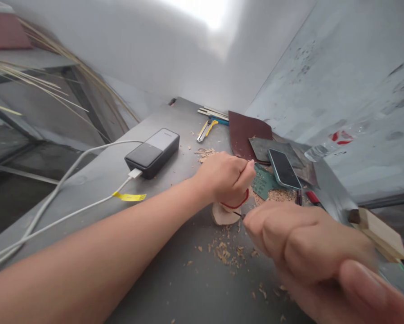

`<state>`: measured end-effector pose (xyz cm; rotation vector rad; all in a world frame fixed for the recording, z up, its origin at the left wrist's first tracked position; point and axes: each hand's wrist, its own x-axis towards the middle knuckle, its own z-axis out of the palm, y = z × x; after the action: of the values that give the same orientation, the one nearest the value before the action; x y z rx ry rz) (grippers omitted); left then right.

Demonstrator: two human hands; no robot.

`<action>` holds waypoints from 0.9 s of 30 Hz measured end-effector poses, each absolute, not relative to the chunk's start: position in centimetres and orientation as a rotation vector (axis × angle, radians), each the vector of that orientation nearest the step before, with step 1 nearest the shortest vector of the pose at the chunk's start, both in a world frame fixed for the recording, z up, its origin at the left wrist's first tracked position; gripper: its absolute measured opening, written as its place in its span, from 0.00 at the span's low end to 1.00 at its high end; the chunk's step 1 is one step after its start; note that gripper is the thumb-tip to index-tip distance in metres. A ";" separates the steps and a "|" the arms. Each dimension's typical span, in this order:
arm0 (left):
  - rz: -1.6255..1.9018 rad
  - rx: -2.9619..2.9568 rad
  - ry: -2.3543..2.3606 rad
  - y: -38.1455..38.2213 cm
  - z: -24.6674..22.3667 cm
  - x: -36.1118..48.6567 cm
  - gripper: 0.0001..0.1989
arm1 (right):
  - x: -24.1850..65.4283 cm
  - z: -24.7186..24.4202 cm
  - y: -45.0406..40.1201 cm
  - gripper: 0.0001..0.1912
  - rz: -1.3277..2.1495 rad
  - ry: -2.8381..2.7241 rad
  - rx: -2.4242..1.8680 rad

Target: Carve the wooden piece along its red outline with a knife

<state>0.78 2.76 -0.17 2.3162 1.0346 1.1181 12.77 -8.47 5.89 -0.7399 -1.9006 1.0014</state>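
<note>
My left hand (pixel 225 175) is closed over a pale wooden piece (pixel 225 217), pressing it to the grey tabletop. A red line curves along the wood just below my fingers, and the upper part of the piece is hidden by the hand. My right hand (pixel 299 238), large in the foreground, is wrapped round a carving tool (pixel 238 214). Only the tool's thin dark blade end shows, its tip at the wood's right side; the handle is hidden in my fist. Curled wood shavings (pixel 224 253) are scattered just below the piece.
A black power bank (pixel 153 153) with a white cable (pixel 83 211) sits to the left. Behind my hands lie a yellow utility knife (pixel 207 129), brown leather (pixel 245 132) and a phone (pixel 285 168). A plastic bottle (pixel 330 144) and a wooden block (pixel 380 234) are at right.
</note>
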 end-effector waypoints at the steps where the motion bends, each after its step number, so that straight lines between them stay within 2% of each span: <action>1: 1.117 2.318 1.028 2.8 -0.2 0.8 0.27 | 12.8 5.8 -8.5 0.29 0.977 -1.910 -0.743; 6: 1.117 2.319 1.032 2.8 -0.1 0.8 0.26 | 12.7 4.7 -7.8 0.28 0.956 -1.841 -0.675; 15: 1.095 2.329 1.041 2.7 0.1 0.7 0.27 | 13.1 6.2 -8.5 0.23 0.899 -1.820 -0.702; 18: 1.104 2.340 1.033 2.7 0.0 0.7 0.26 | 12.9 5.0 -7.9 0.25 0.936 -1.788 -0.590; 21: 1.101 2.339 1.051 2.8 0.0 0.7 0.26 | 12.5 4.6 -7.1 0.29 1.011 -1.800 -0.659; 27: 1.102 2.341 1.041 2.8 0.1 0.7 0.26 | 13.0 6.5 -7.9 0.29 1.010 -1.782 -0.724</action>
<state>0.67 2.77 0.07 2.3412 1.0413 1.1019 13.00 -7.86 6.52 -0.7245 -1.7822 1.0098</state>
